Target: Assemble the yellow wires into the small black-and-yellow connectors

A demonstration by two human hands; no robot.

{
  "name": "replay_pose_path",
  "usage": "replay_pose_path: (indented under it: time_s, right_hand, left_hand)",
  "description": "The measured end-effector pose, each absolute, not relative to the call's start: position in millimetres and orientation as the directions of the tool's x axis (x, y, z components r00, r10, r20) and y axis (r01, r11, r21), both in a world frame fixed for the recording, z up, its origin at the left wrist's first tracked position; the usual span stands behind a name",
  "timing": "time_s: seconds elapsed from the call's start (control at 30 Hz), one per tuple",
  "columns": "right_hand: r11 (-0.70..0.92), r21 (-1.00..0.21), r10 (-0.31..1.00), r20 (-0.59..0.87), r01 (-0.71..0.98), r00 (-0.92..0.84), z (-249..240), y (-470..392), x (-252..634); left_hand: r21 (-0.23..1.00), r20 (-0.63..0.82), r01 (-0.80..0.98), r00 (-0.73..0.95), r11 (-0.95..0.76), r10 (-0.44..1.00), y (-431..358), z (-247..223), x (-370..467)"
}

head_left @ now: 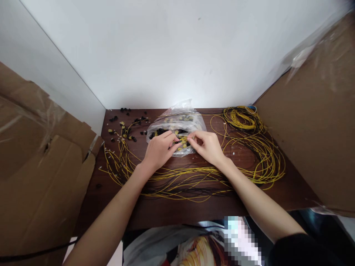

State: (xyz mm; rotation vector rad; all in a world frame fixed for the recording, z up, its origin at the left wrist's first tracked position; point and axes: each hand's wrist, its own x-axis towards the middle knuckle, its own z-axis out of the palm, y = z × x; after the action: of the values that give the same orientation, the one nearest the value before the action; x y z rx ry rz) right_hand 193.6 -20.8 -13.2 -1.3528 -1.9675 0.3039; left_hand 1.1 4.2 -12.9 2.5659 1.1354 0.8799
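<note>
At the far left of the frame, a sheet of brown cardboard [36,159] stands beside the wooden table [172,213]. On the table's upper left part, you have small black pieces [113,119] scattered about, with a few yellow pieces [122,125] among them. Just below those, pale-tipped ends of long yellow and black wires [188,171] fan out, and the strands run across the table, under your 2 forearms, to the right.

Near the centre, your left hand [159,150] is narrow, thumb and fingers pinching a small dark bit [177,142]. Behind and below your fingertips lies the clear plastic bag [200,121], its mouth spread, with many black and yellow pieces inside. Your right hand [209,147] comes in from the other side, thumb and finger drawn together on a yellow bit [184,139], close to your left fingertips; you cannot tell whether the 2 bits are joined.

At the bottom centre, below the table edge, there is a printed bag [202,251]. To the right on the table, the wires bend round in wide loops, and above them sits a tighter coil [235,123]. A dark sleeve [302,251] covers your right upper arm at the lower right, and more cardboard [316,129] leans along the right side.
</note>
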Motion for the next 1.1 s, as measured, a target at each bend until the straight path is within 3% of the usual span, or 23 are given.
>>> replay_pose_path:
  time_s: [0.2, 0.37, 0.53, 0.73, 0.9, 1.1]
  right_hand:
    - [0.486, -0.503, 0.847, 0.471, 0.715, -0.244, -10.1, -21.9, 194.6]
    - [0.637, -0.334, 0.671, 0.684, 0.694, -0.287, -8.4, -25.3, 192.9]
    - [0.735, -0.254, 0.59, 0.696, 0.629, -0.409, -6.0, -29.8, 193.3]
    - [0.758, -0.349, 0.61, 0.677, 0.551, -0.41, -9.1, -30.5, 189.4]
    - [0.658, -0.526, 0.738, 0.595, 0.539, -0.32, -11.5, -28.7, 181.9]
    - [0.564, -0.631, 0.822, 0.49, 0.533, -0.291, -13.4, -26.2, 180.9]
  left_hand:
    - [0.366, 0.441, 0.641, 0.519, -0.675, 0.732, 3.5, -12.8, 0.9]
    - [0.366, 0.442, 0.665, 0.49, -0.65, 0.751, 4.7, -15.2, 0.5]
    - [0.357, 0.433, 0.693, 0.47, -0.626, 0.769, 5.1, -17.0, 0.3]
    - [0.375, 0.441, 0.67, 0.479, -0.641, 0.759, 4.2, -16.1, 1.5]
    - [0.362, 0.448, 0.621, 0.537, -0.695, 0.714, 2.0, -15.9, 3.8]
    - [0.351, 0.461, 0.62, 0.538, -0.702, 0.706, -0.1, -14.0, 5.0]
